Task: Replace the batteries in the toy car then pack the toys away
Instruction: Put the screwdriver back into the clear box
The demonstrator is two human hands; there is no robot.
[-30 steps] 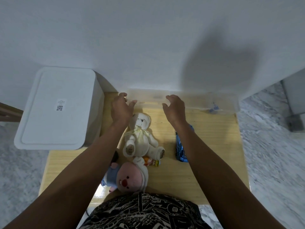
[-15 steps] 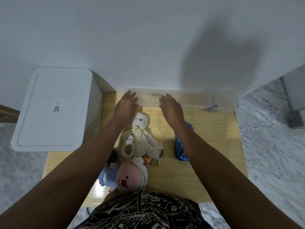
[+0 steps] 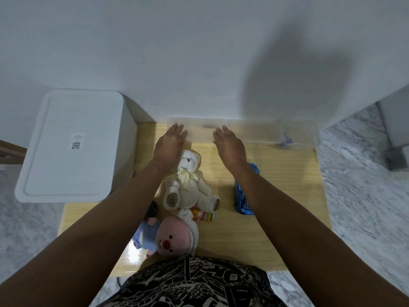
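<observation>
Single head-worn wide-angle view, steeply down and forward over a wooden table point(image 3: 276, 218) against a wall.

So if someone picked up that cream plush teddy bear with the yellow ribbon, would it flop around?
The cream plush teddy bear would probably flop: its limbs splay loosely on the wooden table. It looks soft and stuffed, so likely light, hardly fragile, and unlikely to roll.

A: Toy car point(image 3: 242, 197): blue, on the table, partly under the right forearm.
B: Plush toys?
A: White bear point(image 3: 188, 181) on its back; pink-faced doll point(image 3: 168, 237) below it. Small orange toy point(image 3: 202, 216) between, possibly a figure.
</observation>
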